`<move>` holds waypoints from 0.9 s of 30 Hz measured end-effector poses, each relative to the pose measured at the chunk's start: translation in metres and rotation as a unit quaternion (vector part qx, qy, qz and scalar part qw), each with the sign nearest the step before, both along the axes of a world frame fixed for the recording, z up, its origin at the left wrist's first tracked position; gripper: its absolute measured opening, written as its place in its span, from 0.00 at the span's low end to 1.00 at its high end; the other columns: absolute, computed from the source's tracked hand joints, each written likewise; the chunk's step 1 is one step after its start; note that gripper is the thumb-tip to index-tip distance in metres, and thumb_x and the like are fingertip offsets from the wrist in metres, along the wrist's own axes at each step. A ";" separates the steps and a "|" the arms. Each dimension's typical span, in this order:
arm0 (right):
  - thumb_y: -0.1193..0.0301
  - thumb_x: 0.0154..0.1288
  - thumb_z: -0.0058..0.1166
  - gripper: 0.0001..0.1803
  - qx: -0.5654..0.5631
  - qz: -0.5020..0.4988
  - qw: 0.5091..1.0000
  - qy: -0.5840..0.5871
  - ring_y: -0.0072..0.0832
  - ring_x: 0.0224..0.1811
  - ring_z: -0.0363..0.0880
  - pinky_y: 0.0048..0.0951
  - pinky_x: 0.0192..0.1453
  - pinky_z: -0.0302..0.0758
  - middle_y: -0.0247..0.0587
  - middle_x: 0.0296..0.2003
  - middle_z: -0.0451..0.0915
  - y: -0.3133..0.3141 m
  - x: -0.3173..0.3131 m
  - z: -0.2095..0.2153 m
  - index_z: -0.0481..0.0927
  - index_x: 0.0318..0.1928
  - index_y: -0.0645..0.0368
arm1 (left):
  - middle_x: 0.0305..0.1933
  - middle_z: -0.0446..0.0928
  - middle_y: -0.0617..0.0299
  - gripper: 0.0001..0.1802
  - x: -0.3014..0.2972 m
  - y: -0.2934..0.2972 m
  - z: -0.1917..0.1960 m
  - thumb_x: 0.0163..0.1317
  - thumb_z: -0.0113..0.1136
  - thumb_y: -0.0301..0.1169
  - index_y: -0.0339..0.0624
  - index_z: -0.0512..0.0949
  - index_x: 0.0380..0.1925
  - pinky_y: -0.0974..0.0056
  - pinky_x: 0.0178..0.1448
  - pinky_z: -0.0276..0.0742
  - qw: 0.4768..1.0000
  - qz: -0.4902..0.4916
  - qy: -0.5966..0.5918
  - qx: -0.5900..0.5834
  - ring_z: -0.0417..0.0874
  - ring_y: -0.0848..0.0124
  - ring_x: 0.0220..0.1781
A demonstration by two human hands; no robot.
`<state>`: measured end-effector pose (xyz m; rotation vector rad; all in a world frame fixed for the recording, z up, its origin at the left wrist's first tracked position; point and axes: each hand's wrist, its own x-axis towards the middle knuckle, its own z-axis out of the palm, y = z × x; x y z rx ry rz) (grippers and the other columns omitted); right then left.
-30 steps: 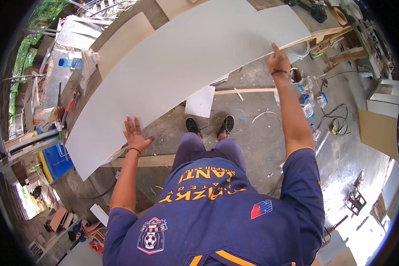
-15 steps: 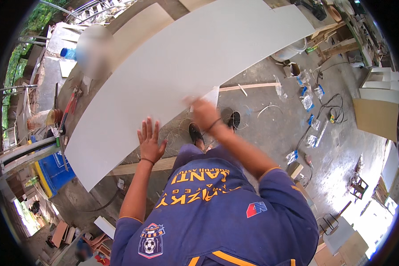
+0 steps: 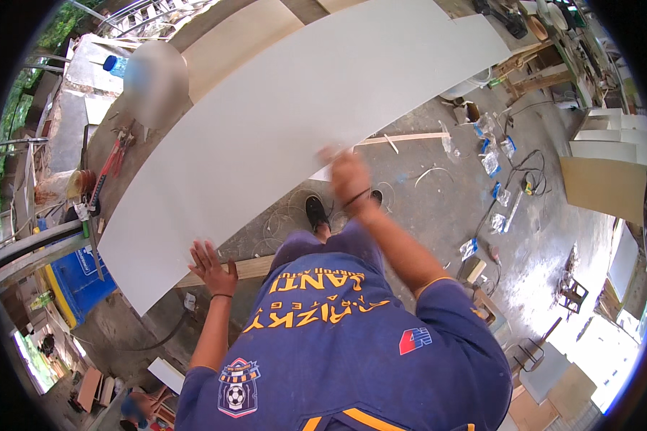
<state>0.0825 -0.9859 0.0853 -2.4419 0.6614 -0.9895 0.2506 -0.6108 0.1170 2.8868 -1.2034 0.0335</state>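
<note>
A long pale grey board [image 3: 280,129] stretches from lower left to upper right in front of me. My left hand [image 3: 212,267] lies flat with spread fingers at the board's near edge, close to its left end. My right hand [image 3: 349,174] is blurred, at the near edge around the board's middle; whether it grips the edge I cannot tell. My dark shoes [image 3: 316,213] stand on the concrete floor under the board.
A wooden batten [image 3: 244,269] lies under my left hand. A tan board [image 3: 241,36] sits beyond the grey one. A blue bin [image 3: 79,276] is at left, tools [image 3: 108,169] on a bench, cables and small packets [image 3: 492,161] at right, stacked panels [image 3: 604,183] far right.
My right hand has slid from the board's far right end along the near edge to its middle. The left hand has stayed by the left end of that edge.
</note>
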 end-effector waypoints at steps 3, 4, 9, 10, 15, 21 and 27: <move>0.79 0.52 0.45 0.21 0.062 0.120 0.985 0.111 0.39 0.34 0.78 0.37 0.41 0.77 0.44 0.37 0.79 0.081 0.024 0.038 0.80 0.47 0.49 | 0.76 0.39 0.52 0.46 0.000 -0.005 -0.009 0.57 0.50 0.54 0.51 0.45 0.71 0.30 0.68 0.30 1.000 0.009 -0.019 -0.021 0.36 0.49 0.77; 0.79 0.53 0.46 0.20 0.070 0.116 0.988 0.070 0.39 0.34 0.78 0.36 0.41 0.77 0.45 0.36 0.79 0.080 0.024 0.040 0.80 0.46 0.49 | 0.76 0.39 0.52 0.46 0.001 -0.007 -0.009 0.56 0.50 0.54 0.51 0.45 0.71 0.30 0.68 0.30 1.000 0.009 -0.014 -0.019 0.36 0.49 0.77; 0.77 0.56 0.55 0.13 0.361 -0.114 0.924 -0.057 0.18 0.28 0.71 0.23 0.32 0.69 0.30 0.26 0.74 -0.062 -0.043 0.002 0.78 0.44 0.59 | 0.76 0.36 0.51 0.49 -0.002 -0.012 -0.007 0.54 0.54 0.53 0.50 0.43 0.71 0.29 0.67 0.31 1.000 0.011 -0.011 -0.013 0.34 0.48 0.76; 0.75 0.55 0.56 0.14 0.461 -0.156 0.866 -0.118 0.17 0.24 0.69 0.23 0.29 0.69 0.28 0.24 0.73 -0.103 -0.064 -0.002 0.78 0.44 0.57 | 0.76 0.36 0.52 0.50 -0.003 -0.013 -0.006 0.54 0.55 0.52 0.50 0.42 0.71 0.29 0.67 0.32 1.000 0.026 0.000 0.002 0.34 0.48 0.76; 0.78 0.51 0.55 0.17 0.463 -0.251 0.836 -0.156 0.21 0.28 0.76 0.24 0.34 0.74 0.32 0.28 0.79 -0.251 -0.144 0.004 0.80 0.44 0.58 | 0.76 0.30 0.52 0.59 -0.009 -0.034 0.010 0.48 0.64 0.48 0.48 0.35 0.71 0.31 0.68 0.37 0.989 0.106 0.066 0.078 0.29 0.47 0.76; 0.74 0.50 0.55 0.17 0.097 -0.371 0.923 0.022 0.35 0.32 0.80 0.33 0.40 0.76 0.43 0.27 0.80 -0.290 -0.132 0.020 0.80 0.44 0.56 | 0.75 0.23 0.51 0.69 -0.008 -0.047 0.014 0.43 0.69 0.55 0.47 0.27 0.70 0.34 0.70 0.37 0.967 0.192 0.125 0.116 0.26 0.45 0.75; 0.73 0.52 0.52 0.16 -0.050 -0.378 0.917 0.117 0.40 0.36 0.79 0.40 0.39 0.75 0.42 0.33 0.79 -0.290 -0.123 0.005 0.80 0.44 0.49 | 0.74 0.22 0.46 0.70 -0.009 -0.064 0.030 0.42 0.68 0.55 0.43 0.25 0.69 0.34 0.70 0.35 0.944 0.211 0.143 0.210 0.25 0.44 0.75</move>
